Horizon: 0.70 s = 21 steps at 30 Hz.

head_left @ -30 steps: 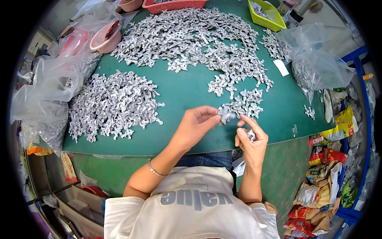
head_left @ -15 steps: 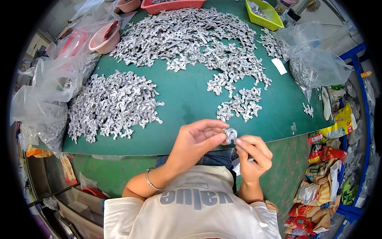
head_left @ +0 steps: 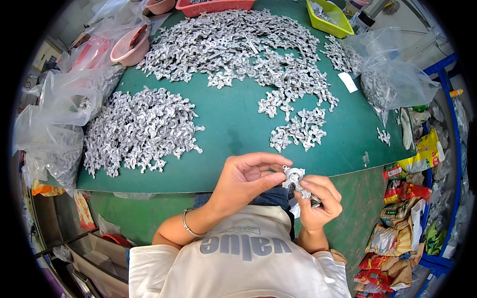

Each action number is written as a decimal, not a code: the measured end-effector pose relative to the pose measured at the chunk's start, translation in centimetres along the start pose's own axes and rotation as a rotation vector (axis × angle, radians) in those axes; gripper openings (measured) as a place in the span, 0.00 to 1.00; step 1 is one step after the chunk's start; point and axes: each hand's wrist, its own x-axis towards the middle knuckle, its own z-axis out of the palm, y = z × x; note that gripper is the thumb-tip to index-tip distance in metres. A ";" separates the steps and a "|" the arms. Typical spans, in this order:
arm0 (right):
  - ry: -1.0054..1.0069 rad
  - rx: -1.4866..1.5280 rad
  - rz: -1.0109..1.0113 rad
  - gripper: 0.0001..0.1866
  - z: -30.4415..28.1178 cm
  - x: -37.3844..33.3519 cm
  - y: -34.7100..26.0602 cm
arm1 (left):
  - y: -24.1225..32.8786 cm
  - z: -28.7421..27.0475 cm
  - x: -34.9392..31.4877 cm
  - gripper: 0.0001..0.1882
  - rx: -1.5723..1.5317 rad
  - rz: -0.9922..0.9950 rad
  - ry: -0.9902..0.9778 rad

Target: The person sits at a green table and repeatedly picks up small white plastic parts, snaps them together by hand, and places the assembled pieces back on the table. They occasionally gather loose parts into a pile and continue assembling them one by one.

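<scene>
Just beyond the table's near edge, a small silver-grey metal casting (head_left: 294, 175) with a round ring-like middle and small lobes is held up between my hands. My left hand (head_left: 243, 178) has thumb and fingertips closed at its left edge. My right hand (head_left: 320, 198) pinches its lower right side. More grey metal (head_left: 315, 201) shows within the curled right fingers, too covered to make out fully. The closest pile on the table is a small heap of similar castings (head_left: 298, 130), a little farther off.
A large heap (head_left: 218, 44) of castings spreads over the far side of the green table (head_left: 226, 119); another pile (head_left: 144, 131) lies left. Clear plastic bags (head_left: 59, 104) stand at the left, another bag (head_left: 380, 84) at the right. Pink bowl (head_left: 130, 47), red tray (head_left: 213, 7) and yellow-green basket (head_left: 330, 20) sit farther back.
The casting has turned, its ringed face and lobes now showing, and shifted slightly right. My right fingers have moved along its side; more grey metal shows in that hand.
</scene>
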 end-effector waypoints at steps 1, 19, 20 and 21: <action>0.005 0.002 -0.001 0.17 0.0 0.0 0.0 | 0.0 0.0 0.0 0.13 0.005 0.000 0.004; -0.139 -0.381 0.374 0.19 1.2 0.9 6.1 | 4.1 -11.3 -1.3 0.14 1.682 0.398 0.800; -0.162 -0.435 0.328 0.18 1.7 1.2 6.3 | 3.9 -11.4 -1.5 0.14 1.720 0.396 0.844; -0.187 -0.493 0.282 0.17 2.4 1.6 6.5 | 3.6 -11.2 -1.5 0.15 1.701 0.418 0.837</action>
